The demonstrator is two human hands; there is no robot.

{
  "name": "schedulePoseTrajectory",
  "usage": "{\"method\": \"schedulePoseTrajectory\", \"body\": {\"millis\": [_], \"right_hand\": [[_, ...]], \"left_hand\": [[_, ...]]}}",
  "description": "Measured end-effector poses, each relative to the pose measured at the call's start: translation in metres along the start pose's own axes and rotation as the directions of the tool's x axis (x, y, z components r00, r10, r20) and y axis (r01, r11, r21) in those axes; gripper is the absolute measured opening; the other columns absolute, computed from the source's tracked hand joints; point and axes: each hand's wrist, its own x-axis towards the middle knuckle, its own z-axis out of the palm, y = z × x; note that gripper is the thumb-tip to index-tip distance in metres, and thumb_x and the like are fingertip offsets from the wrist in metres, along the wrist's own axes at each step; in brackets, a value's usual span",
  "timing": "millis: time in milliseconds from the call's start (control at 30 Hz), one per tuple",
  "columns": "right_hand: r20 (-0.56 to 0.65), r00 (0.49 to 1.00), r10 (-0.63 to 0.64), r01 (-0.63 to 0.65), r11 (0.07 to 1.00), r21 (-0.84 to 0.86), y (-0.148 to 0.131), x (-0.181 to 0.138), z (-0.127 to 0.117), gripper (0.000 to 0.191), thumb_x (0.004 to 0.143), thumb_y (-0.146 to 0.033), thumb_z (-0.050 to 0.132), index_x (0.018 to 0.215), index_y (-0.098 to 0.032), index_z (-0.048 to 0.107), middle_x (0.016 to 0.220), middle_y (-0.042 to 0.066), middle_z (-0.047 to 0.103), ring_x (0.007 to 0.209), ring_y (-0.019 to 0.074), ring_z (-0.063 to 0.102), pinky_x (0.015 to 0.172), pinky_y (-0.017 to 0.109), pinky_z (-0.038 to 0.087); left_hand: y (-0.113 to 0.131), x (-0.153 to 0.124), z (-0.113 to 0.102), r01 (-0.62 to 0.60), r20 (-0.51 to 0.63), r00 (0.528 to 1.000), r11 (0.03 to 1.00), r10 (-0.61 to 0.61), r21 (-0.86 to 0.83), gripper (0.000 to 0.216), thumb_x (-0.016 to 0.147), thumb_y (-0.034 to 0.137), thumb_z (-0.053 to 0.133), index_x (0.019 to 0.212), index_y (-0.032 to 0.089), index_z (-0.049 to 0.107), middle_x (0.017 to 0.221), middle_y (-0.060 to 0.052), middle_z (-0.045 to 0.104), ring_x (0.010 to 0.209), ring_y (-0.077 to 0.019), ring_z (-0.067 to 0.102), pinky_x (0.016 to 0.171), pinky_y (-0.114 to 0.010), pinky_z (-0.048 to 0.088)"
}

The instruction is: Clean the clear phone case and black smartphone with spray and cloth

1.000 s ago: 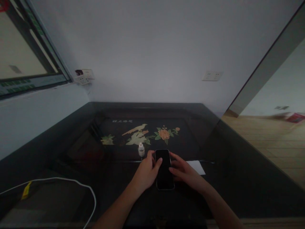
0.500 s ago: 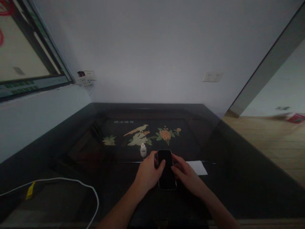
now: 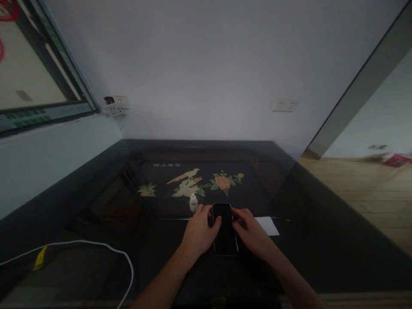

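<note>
A black phone (image 3: 225, 234) with a dark screen lies flat on the dark table (image 3: 322, 240). My left hand (image 3: 199, 231) rests on its left edge, thumb laid over the screen. My right hand (image 3: 249, 231) grips the right edge, fingers curled along its side. A small white bottle (image 3: 193, 202) stands just beyond my left fingertips. A white card (image 3: 268, 225) lies to the right of my right hand.
The tabletop bears a painted bird and flower design (image 3: 193, 182). A white cable (image 3: 96, 249) with a yellow tag loops across the near left. Wall sockets (image 3: 116, 105) sit in the left corner and another socket (image 3: 285, 104) on the back wall. Wooden floor (image 3: 370, 193) lies to the right.
My right hand has slid forward along the phone's right edge. The left hand and the phone stay almost where they were.
</note>
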Motion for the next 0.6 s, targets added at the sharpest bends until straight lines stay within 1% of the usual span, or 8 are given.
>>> {"method": "schedulePoseTrajectory", "body": {"millis": [133, 267, 367, 500, 600], "right_hand": [[0.017, 1.0, -0.003, 0.005, 0.993, -0.119, -0.006, 0.002, 0.0, 0.049, 0.087, -0.018, 0.053, 0.135, -0.02, 0.064, 0.094, 0.005, 0.065, 0.083, 0.0189, 0.064, 0.079, 0.031, 0.049], [0.079, 0.996, 0.033, -0.023, 0.992, -0.12, -0.011, 0.002, -0.001, 0.052, 0.089, -0.019, 0.05, 0.139, -0.018, 0.062, 0.077, 0.001, 0.066, 0.071, 0.0182, 0.063, 0.068, 0.029, 0.044], [0.088, 0.995, 0.046, -0.035, 0.991, -0.127, -0.012, 0.001, -0.001, 0.053, 0.089, -0.018, 0.049, 0.141, -0.018, 0.06, 0.075, 0.0, 0.067, 0.069, 0.018, 0.064, 0.065, 0.028, 0.043], [0.082, 0.996, 0.033, -0.019, 0.985, -0.171, -0.011, 0.0, 0.0, 0.053, 0.09, -0.019, 0.048, 0.141, -0.017, 0.06, 0.075, 0.001, 0.069, 0.069, 0.0179, 0.065, 0.065, 0.027, 0.041], [0.076, 0.996, 0.046, -0.03, 0.98, -0.198, -0.011, -0.001, 0.001, 0.055, 0.09, -0.02, 0.048, 0.144, -0.016, 0.058, 0.076, 0.002, 0.07, 0.07, 0.0185, 0.066, 0.065, 0.027, 0.041]], "left_hand": [[0.002, 0.0, -0.001, 0.007, 0.026, 1.0, 1.0, -0.007, 0.012, 0.034, 0.093, 0.038, 0.057, 0.121, 0.022, 0.066, 0.108, -0.009, 0.066, 0.094, -0.0212, 0.066, 0.079, -0.029, 0.048], [0.001, 0.001, 0.0, -0.019, 0.039, 0.999, 1.0, 0.018, 0.008, 0.035, 0.094, 0.038, 0.056, 0.124, 0.022, 0.065, 0.109, -0.01, 0.069, 0.097, -0.023, 0.066, 0.08, -0.031, 0.048], [0.001, 0.001, 0.0, -0.02, 0.049, 0.999, 0.999, 0.019, 0.027, 0.034, 0.094, 0.038, 0.056, 0.123, 0.023, 0.066, 0.11, -0.009, 0.07, 0.095, -0.0233, 0.067, 0.079, -0.031, 0.048], [0.002, 0.001, 0.0, -0.019, 0.061, 0.998, 0.998, 0.016, 0.056, 0.033, 0.095, 0.039, 0.054, 0.12, 0.023, 0.068, 0.107, -0.009, 0.071, 0.094, -0.0235, 0.067, 0.078, -0.03, 0.048], [0.002, 0.001, 0.0, -0.003, 0.069, 0.998, 0.996, -0.003, 0.084, 0.043, 0.094, 0.044, 0.053, 0.128, 0.02, 0.065, 0.103, -0.011, 0.072, 0.097, -0.0252, 0.068, 0.079, -0.03, 0.049]]}}
